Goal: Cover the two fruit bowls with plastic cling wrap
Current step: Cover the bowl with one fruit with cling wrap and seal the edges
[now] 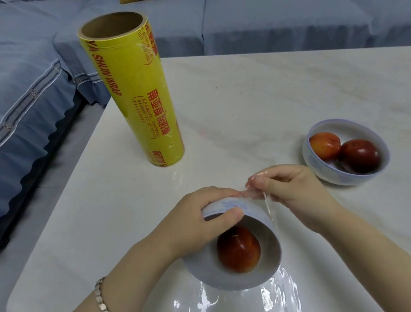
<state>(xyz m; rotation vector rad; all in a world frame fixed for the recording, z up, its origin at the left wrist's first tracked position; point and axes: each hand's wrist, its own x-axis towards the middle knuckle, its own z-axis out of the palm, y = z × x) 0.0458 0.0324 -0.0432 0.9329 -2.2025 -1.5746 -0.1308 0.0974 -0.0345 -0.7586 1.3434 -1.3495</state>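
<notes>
Curling around the far rim of the near bowl (249, 208), my left hand (194, 219) is gripping it, thumb lying inside the rim and fingers wrapping the outer wall. I am holding this bowl tilted on the white table (254, 98), its opening facing near, so the single red fruit (238, 249) inside is showing. My right hand (293, 188) is sitting just beyond the bowl's far right side, thumb and fingertips pinching a bunched edge of the cling wrap (248, 306). A thin strand of film is running from that pinch down past the right side of the bowl. More of the film is lying wrinkled and glossy on the table at the bowl's near side, touching its base. A metal bracelet (102, 301) is sitting on my left wrist.

Farther off to the right, the second bowl (322, 171) is standing upright, well apart from my hands, holding two red fruits (360, 154) side by side; whether film is covering it I cannot tell. At the far left of the table the yellow roll (133, 85) is standing on end. Beyond the table a blue sofa (19, 89) is running along the left and far sides.
</notes>
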